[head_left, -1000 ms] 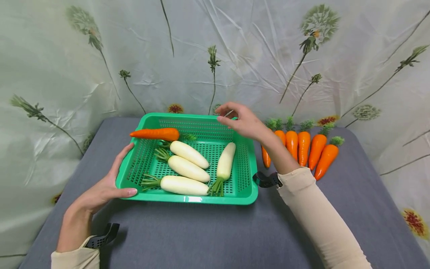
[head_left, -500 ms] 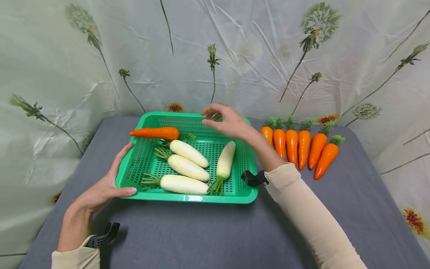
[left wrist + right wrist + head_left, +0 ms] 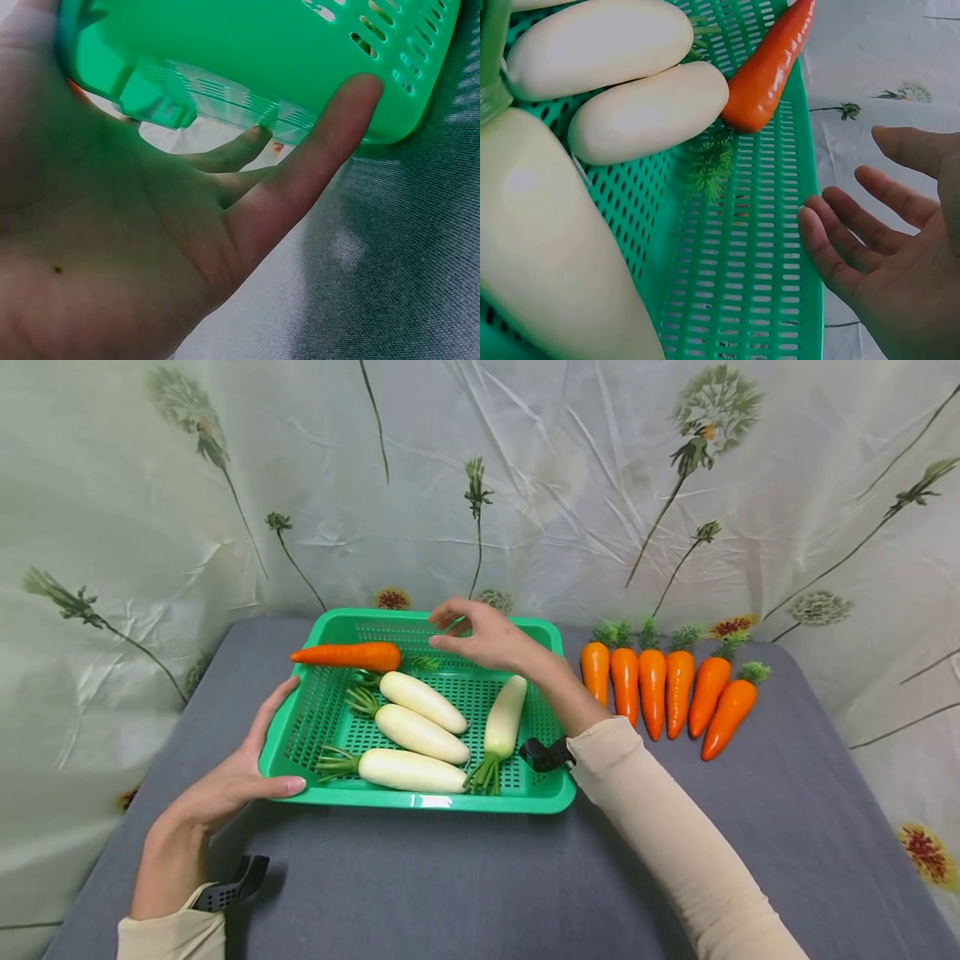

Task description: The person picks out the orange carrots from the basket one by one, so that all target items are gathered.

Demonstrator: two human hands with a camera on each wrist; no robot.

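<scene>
A green perforated basket (image 3: 420, 803) holds several white radishes (image 3: 422, 731) with green stems. One carrot (image 3: 348, 656) lies across its back left corner, the tip poking over the left rim and the leafy top inside. My left hand (image 3: 225, 781) rests against the basket's left end, thumb at the front corner of the rim. In the left wrist view, its extended fingers (image 3: 315, 161) touch the outer wall. Above the back of the basket hovers my right hand (image 3: 483, 635), fingers relaxed and spread, holding nothing. The right wrist view shows the right hand's fingers (image 3: 836, 274) near the rim.
Several carrots (image 3: 652, 693) lie in a row on the grey tablecloth (image 3: 465, 885) right of the basket, leafy tops pointing away. A pale flower-printed curtain (image 3: 555, 510) hangs behind the table.
My right hand has moved left, from the basket's back right corner toward the carrot inside it, uncovering the carrots at the right. The left hand and basket have stayed put.
</scene>
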